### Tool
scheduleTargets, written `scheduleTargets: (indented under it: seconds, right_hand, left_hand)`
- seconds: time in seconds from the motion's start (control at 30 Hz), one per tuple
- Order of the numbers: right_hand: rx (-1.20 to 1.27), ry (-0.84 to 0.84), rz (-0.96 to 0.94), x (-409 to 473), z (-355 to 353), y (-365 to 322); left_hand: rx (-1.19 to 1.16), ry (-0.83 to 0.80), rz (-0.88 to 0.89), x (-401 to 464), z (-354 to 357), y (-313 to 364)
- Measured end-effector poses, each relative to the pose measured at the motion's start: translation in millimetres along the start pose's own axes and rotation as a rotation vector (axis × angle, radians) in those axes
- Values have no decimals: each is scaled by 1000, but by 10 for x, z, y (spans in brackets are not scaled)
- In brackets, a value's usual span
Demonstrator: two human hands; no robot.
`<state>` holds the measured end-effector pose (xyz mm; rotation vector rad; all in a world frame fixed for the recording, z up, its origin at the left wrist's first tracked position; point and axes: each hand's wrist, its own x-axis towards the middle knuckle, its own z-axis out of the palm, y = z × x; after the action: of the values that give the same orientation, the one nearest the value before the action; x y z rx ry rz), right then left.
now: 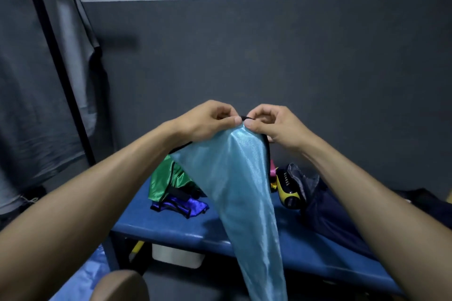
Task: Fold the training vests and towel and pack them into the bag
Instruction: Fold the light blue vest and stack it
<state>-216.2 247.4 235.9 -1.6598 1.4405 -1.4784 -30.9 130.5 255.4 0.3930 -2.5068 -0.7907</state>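
Head view: A person holds a light blue training vest [247, 193] up in front of a dark grey wall [269, 56], its long axis running near vertical, the narrow top at the hands and the lower end dropping out of the bottom of the frame. The left hand [208, 122] and right hand [271, 124] meet at the top, each pinching the vest's black-trimmed edge between thumb and curled fingers. The fabric is shiny and satin-like, gathered into long lengthwise folds. Behind it, on a blue padded bench [244, 234], lie a crumpled green vest [166, 178] and, just in front of it, a royal blue vest [178, 206], both with black trim. To the right on the bench sit a yellow-and-black object [288, 190] and dark navy fabric [325, 212]. Grey cloth [36, 80] hangs at left.
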Motion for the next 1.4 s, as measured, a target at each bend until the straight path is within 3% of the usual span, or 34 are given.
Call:
scheduleTargets:
  seconds: [0.1,0.2,0.37,0.6,0.73,0.87,1.03,1.2,1.4]
  right_hand:
    - [139,-78,101,-98,-3,175]
    - [115,-188,160,-214,64,336]
    - [7,-254,270,-310,236,644]
    - [187,-223,293,-465,531,1066]
    - [333,-124,365,-676,690,1420]
    - [260,-136,340,-781,880,1607]
    - [277,127,330,-661,943,1591]
    - [65,290,143,-582,927,1605]
    - [-1,203,6,-583,1093,1476]
  left_hand:
    - [304,18,93,18,-43,-4]
    - [499,127,187,40,-199,76]
    - [576,113,188,14,-410,145]
    - [628,80,188,42,-551,202]
    - [636,64,174,89,-598,218]
    - [625,56,164,109,-588,185]
    - [602,51,149,69,-583,84]
    - [597,67,143,26,-637,-18]
    - [587,64,163,12,-611,-27]
